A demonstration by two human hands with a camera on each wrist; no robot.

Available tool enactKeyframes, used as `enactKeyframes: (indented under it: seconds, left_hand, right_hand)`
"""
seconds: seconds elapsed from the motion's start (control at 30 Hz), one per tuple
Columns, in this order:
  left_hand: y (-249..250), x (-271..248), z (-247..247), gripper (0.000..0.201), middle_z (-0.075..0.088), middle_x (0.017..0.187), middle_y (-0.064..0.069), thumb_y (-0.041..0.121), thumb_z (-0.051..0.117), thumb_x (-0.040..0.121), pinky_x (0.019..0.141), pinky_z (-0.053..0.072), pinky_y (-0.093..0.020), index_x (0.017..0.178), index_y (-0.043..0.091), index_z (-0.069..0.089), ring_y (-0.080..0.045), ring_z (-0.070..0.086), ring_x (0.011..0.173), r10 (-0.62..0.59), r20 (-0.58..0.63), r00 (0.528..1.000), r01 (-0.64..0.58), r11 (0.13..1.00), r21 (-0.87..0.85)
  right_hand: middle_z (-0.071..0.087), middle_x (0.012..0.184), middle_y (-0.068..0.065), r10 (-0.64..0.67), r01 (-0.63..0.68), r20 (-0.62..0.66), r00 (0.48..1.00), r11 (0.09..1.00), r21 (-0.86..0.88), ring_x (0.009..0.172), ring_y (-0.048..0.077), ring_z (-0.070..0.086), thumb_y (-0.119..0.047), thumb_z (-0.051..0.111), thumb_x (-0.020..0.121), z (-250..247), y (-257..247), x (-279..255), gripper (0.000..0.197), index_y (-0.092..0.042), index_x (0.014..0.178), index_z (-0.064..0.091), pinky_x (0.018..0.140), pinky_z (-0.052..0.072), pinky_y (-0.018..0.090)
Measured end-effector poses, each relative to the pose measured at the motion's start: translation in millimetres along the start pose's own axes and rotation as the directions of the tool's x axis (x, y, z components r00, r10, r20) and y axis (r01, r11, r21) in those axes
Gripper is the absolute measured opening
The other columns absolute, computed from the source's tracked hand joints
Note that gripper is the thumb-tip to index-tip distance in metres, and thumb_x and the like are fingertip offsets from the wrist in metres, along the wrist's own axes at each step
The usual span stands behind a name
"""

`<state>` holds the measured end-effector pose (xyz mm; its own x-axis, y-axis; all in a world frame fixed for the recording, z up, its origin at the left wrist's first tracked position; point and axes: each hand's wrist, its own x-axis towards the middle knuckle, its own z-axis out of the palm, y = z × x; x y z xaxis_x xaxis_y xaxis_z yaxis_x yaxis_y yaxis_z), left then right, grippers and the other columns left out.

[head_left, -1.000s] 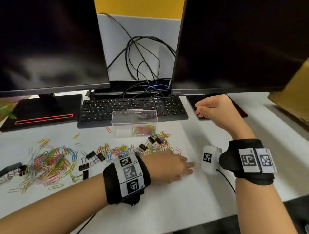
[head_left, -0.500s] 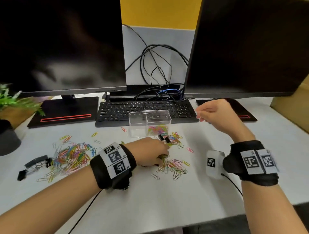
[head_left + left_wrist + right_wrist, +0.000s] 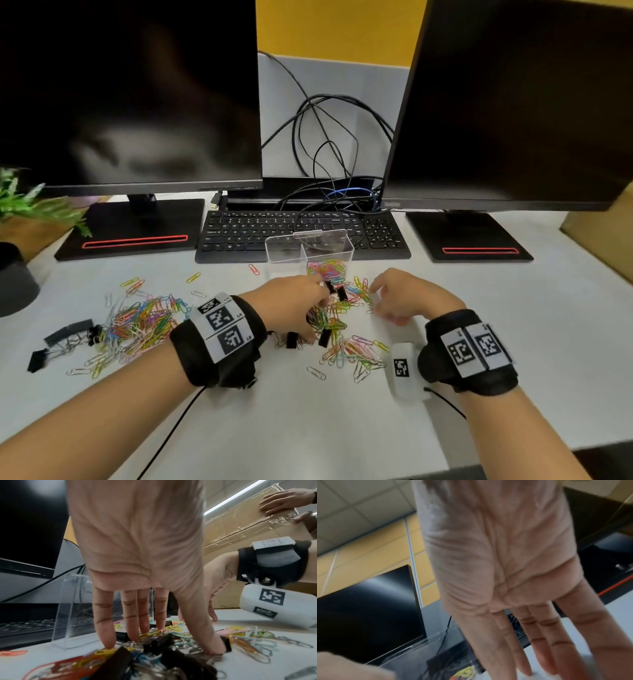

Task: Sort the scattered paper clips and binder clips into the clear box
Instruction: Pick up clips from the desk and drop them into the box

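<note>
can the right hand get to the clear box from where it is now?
Probably yes. The right hand hovers open just right of and in front of the clear box, whose top is open. Only loose paper clips lie between them; the left hand is off to the side.

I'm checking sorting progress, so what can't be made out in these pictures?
- Head view: the left hand covers the clips beneath it.
- Head view: the clear box left compartment's contents are unreadable through reflections.
- Right wrist view: motion blur hides what the right hand fingertips touch.
- Left wrist view: nearest clips are out of focus.

Bright even overhead light; right wrist view blurred, edges bowed.
</note>
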<state>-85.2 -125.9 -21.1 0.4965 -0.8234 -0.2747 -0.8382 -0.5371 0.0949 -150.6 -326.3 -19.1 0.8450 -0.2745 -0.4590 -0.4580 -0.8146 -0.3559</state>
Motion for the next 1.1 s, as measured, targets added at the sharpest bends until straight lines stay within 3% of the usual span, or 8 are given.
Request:
enactKeyframes:
  seconds: [0.2, 0.4, 0.47, 0.6, 0.73, 0.8, 0.9, 1.1]
  left_hand:
    - [-7.0, 4.8, -1.0, 0.044, 0.053, 0.114, 0.002, 0.039, 0.072, 0.079, 0.074, 0.045, -0.031, 0.115, 0.023, 0.055, -0.020, 0.054, 0.101, -0.037, -0.054, 0.998, 0.034, 0.998, -0.059]
    - [-11.5, 4.0, -2.4, 0.048, 0.052, 0.126, 0.006, 0.038, 0.069, 0.083, 0.084, 0.050, -0.037, 0.126, 0.026, 0.051, -0.018, 0.055, 0.108, -0.072, -0.118, 0.990, 0.060, 0.993, -0.105]
    - [-10.6, 2.1, -5.1, 0.041, 0.055, 0.124, 0.008, 0.039, 0.065, 0.086, 0.084, 0.050, -0.035, 0.124, 0.028, 0.054, -0.015, 0.056, 0.107, -0.064, -0.188, 0.980, 0.049, 0.995, -0.086]
    - [-12.1, -7.2, -19.9, 0.023, 0.055, 0.106, 0.011, 0.039, 0.059, 0.089, 0.075, 0.050, -0.033, 0.110, 0.027, 0.057, -0.012, 0.054, 0.099, -0.095, -0.523, 0.847, 0.049, 0.994, -0.101]
    - [-29.2, -10.9, -30.1, 0.049, 0.050, 0.112, 0.004, 0.041, 0.072, 0.079, 0.079, 0.049, -0.036, 0.120, 0.022, 0.053, -0.016, 0.047, 0.106, -0.205, -0.702, 0.682, 0.102, 0.977, -0.187]
    - [-38.7, -10.2, -31.7, 0.077, 0.047, 0.126, -0.002, 0.051, 0.074, 0.073, 0.094, 0.043, -0.039, 0.136, 0.019, 0.043, -0.022, 0.043, 0.117, -0.256, -0.652, 0.713, 0.194, 0.967, -0.168]
    - [-47.8, -9.2, -29.1, 0.100, 0.041, 0.141, -0.004, 0.061, 0.071, 0.071, 0.105, 0.032, -0.043, 0.148, 0.015, 0.025, -0.025, 0.037, 0.130, -0.353, -0.483, 0.801, 0.334, 0.934, -0.128]
    - [-58.5, -7.0, -18.1, 0.066, 0.059, 0.128, 0.000, 0.043, 0.070, 0.082, 0.101, 0.040, -0.046, 0.139, 0.020, 0.045, -0.022, 0.055, 0.116, -0.354, -0.389, 0.851, 0.282, 0.931, -0.231]
  right_hand:
    - [0.051, 0.100, 0.001, -0.185, 0.181, 0.070, 0.980, 0.981, 0.063, 0.060, 0.021, 0.057, 0.001, 0.056, 0.087, 10.8, -20.4, -0.3, 0.042, -0.017, 0.124, 0.059, 0.059, 0.056, 0.033]
    - [0.042, 0.123, 0.005, -0.114, 0.116, -0.021, 0.993, 0.984, 0.135, 0.089, 0.020, 0.053, -0.007, 0.068, 0.084, 5.9, -16.4, 1.2, 0.063, -0.016, 0.140, 0.041, 0.071, 0.060, 0.037]
    - [0.042, 0.120, 0.002, -0.145, 0.141, 0.024, 0.989, 0.982, 0.126, 0.080, 0.015, 0.054, -0.013, 0.074, 0.080, 7.0, -20.2, -0.6, 0.069, -0.015, 0.140, 0.042, 0.064, 0.058, 0.031]
    - [0.045, 0.108, 0.000, -0.194, 0.191, 0.056, 0.979, 0.980, 0.056, 0.068, 0.009, 0.049, -0.023, 0.081, 0.073, 10.7, -26.8, -1.6, 0.061, -0.014, 0.128, 0.055, 0.051, 0.047, 0.023]
    - [0.045, 0.113, 0.001, -0.203, 0.204, 0.051, 0.978, 0.979, -0.028, 0.089, 0.017, 0.051, -0.031, 0.085, 0.065, 11.1, -27.4, -1.6, 0.075, -0.017, 0.130, 0.051, 0.071, 0.048, 0.028]
    - [0.045, 0.118, 0.003, -0.197, 0.200, 0.046, 0.979, 0.976, -0.083, 0.098, 0.019, 0.049, -0.035, 0.086, 0.063, 12.2, -28.5, -2.3, 0.079, -0.017, 0.130, 0.049, 0.080, 0.046, 0.030]
    - [0.044, 0.110, 0.001, -0.199, 0.202, 0.033, 0.979, 0.972, -0.122, 0.095, 0.020, 0.049, -0.029, 0.086, 0.064, 16.5, -32.6, -2.3, 0.070, -0.016, 0.123, 0.052, 0.071, 0.042, 0.028]
    - [0.055, 0.084, -0.001, -0.240, 0.233, -0.079, 0.968, 0.968, -0.090, 0.080, 0.018, 0.053, -0.009, 0.079, 0.072, 19.1, -32.7, 1.8, 0.026, -0.009, 0.095, 0.066, 0.054, 0.037, 0.021]
